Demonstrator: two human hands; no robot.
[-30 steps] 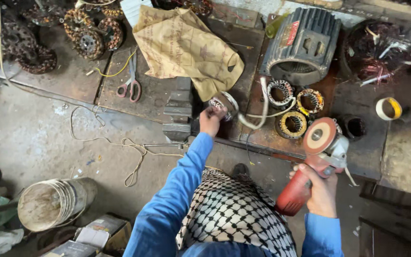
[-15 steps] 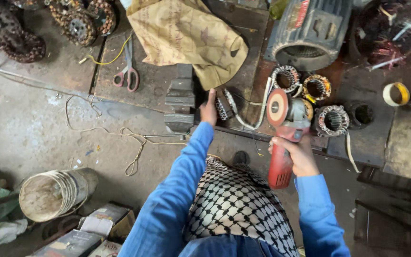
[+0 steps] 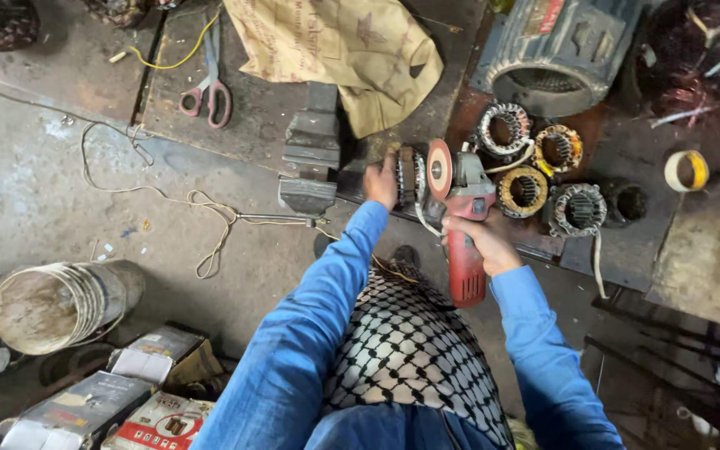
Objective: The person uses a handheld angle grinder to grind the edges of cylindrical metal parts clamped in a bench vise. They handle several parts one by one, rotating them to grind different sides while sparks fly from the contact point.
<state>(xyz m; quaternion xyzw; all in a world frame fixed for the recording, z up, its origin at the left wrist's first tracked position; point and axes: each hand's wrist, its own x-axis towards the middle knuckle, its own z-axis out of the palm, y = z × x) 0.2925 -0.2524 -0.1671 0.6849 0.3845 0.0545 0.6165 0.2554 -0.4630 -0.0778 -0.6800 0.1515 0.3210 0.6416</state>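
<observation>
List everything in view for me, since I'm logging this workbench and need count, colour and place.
Angle grinder: one, red, in right hand at bench edge.
Wound coil ring: one, dark, at bench edge under left hand.
Other coil rings: four, copper and grey, right of grinder.
Vise: one, grey, bench edge.
Scissors: one, red handles, bench left.
Sack: one, tan, bench top.
Motor housing: one, grey, top right.
Tape roll: one, yellow, far right.
Bucket: one, dirty white, floor left.
Boxes: three, floor bottom left.
Left hand: on ring.
Right hand: gripping grinder.

3 cardboard boxes (image 3: pixel 118 400) (grey, white, red) lower left.
</observation>
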